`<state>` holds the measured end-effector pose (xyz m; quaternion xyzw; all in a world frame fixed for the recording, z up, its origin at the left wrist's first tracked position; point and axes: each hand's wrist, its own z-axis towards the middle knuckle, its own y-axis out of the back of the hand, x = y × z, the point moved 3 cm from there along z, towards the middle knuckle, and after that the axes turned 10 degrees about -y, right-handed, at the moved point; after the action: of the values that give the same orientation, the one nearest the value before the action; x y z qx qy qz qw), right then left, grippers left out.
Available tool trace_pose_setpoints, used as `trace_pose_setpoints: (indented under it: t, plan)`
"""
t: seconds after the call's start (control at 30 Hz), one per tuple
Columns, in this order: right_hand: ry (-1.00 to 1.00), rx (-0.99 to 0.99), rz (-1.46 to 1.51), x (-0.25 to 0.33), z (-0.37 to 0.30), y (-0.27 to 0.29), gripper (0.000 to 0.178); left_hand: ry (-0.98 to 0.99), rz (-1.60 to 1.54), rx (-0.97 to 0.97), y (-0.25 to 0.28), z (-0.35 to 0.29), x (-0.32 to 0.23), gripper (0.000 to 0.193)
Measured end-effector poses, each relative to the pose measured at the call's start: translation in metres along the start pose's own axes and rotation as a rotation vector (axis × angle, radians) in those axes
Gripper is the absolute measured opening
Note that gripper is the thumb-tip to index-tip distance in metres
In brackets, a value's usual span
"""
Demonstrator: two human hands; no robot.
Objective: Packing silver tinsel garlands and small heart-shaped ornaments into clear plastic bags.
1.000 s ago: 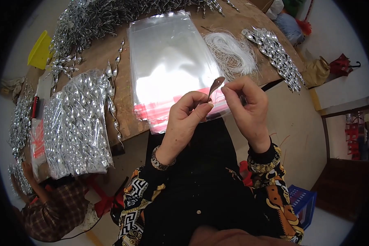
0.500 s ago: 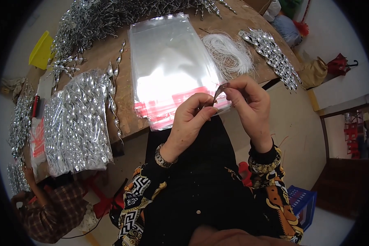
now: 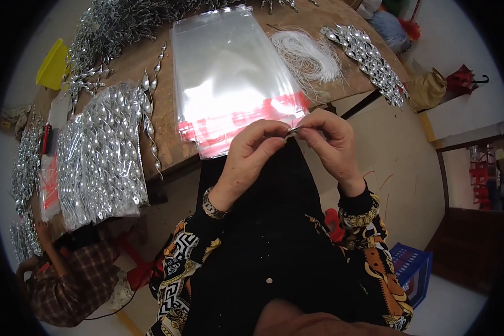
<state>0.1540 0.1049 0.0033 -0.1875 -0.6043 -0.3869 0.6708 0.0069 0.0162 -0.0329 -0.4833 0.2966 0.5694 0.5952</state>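
Observation:
Between my two hands is a small thin shiny strip (image 3: 293,132), mostly hidden by the fingertips. My left hand (image 3: 249,158) pinches one end of it, and my right hand (image 3: 331,147) pinches the other, just in front of the table edge. Beyond them lies a stack of clear plastic bags (image 3: 221,61) with red-and-white ends toward me. A loose coil of white string (image 3: 308,56) sits to its right, beside a bunch of silver twisted strands (image 3: 367,64). Left of the stack are a single silver twisted strand (image 3: 149,112) and a clear bag filled with such strands (image 3: 102,157).
A large silver pile (image 3: 131,25) covers the far left of the brown table (image 3: 171,137). A yellow tub (image 3: 53,64) stands by the table's left side. At lower left is a person in a plaid shirt (image 3: 75,285). On the floor at right is a blue crate (image 3: 411,269).
Both hands have drawn nearer to my body, away from the bags. Their fingertips have come closer together, so less of the strip shows. The view has shifted slightly over the table.

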Motion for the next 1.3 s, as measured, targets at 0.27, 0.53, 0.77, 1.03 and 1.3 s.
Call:
trace_pose_setpoints:
  t: [0.27,0.53,0.77,1.03,1.3]
  plan:
    - [0.025,-0.018,-0.029,-0.02,-0.011,-0.011,0.006,0.018,-0.019,-0.046,0.005,-0.002,-0.003,0.017]
    - [-0.014,-0.025,-0.001,-0.024,-0.015,-0.011,0.007,0.051,0.006,-0.051,0.002,-0.002,-0.005,0.011]
    - [-0.005,0.01,-0.071,-0.023,-0.015,-0.012,0.008,0.035,0.032,-0.058,0.003,-0.002,-0.004,0.008]
    - [-0.149,0.069,0.001,-0.012,-0.015,-0.006,0.017,-0.035,0.014,-0.16,0.014,0.002,-0.007,0.007]
    - [-0.426,0.255,0.168,-0.005,-0.019,0.02,0.013,-0.166,-0.097,-0.283,0.03,0.008,-0.023,0.01]
